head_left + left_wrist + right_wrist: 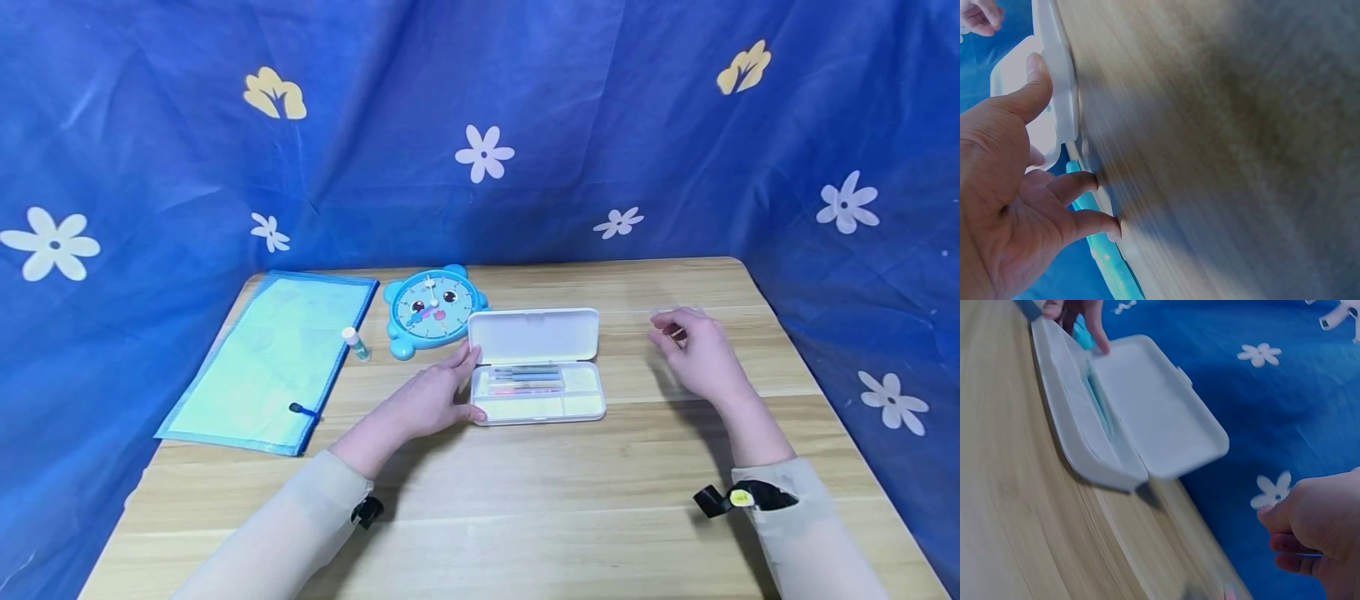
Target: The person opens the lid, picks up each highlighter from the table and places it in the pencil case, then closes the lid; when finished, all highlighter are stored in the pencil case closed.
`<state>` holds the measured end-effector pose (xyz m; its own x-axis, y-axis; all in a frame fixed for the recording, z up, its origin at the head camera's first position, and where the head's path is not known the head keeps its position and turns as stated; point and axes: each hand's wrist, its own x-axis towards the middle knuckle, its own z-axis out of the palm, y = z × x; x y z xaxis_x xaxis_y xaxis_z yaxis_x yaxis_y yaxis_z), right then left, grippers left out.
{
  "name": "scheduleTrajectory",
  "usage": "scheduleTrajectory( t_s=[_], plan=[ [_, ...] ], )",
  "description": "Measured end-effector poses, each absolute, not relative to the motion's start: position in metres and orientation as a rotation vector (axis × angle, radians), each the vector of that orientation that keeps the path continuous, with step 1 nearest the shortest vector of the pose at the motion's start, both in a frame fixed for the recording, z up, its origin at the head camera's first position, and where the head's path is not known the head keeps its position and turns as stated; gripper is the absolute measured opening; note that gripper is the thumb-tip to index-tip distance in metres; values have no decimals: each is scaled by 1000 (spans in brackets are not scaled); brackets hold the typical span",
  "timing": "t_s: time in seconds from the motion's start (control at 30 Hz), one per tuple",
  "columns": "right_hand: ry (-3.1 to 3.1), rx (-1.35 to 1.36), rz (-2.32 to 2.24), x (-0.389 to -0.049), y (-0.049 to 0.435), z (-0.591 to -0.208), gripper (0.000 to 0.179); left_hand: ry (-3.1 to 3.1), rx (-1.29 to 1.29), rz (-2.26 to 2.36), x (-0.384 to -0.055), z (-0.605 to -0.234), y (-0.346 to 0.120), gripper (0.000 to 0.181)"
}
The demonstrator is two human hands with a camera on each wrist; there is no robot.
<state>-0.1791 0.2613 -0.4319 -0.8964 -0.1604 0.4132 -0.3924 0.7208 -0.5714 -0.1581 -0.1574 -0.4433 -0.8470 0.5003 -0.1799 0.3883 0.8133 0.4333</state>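
Note:
A white pencil case (538, 408) lies on the table with its lid (534, 335) raised. Several slim pens (528, 377) lie in its rear compartment. My left hand (435, 396) holds the case's left end, thumb at the front corner and a finger against the lid. In the left wrist view, two other fingertips (1113, 228) of that hand touch the table. To the right of the case is my right hand (701, 354), apart from it, with fingers bent. A faint clear edge shows behind those fingers; whether they hold anything is unclear.
Behind the case, to its left, lies a blue toy clock (433, 308). A small white-capped glue stick (356, 343) stands beside a light-blue mesh folder (262, 367) on the left. Blue flowered cloth (540, 192) hangs around the table's back and sides.

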Motion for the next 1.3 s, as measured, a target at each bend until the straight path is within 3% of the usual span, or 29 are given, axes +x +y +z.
scheduleTrajectory(
  t_s=[0.7, 1.3],
  plan=[
    [-2781, 123, 878, -182, 304, -466, 20, 2719, 694, 567, -160, -445, -158, 112],
    [-2862, 117, 831, -182, 304, -476, 17, 2716, 680, 568, -159, -445, -158, 112]
  ],
)
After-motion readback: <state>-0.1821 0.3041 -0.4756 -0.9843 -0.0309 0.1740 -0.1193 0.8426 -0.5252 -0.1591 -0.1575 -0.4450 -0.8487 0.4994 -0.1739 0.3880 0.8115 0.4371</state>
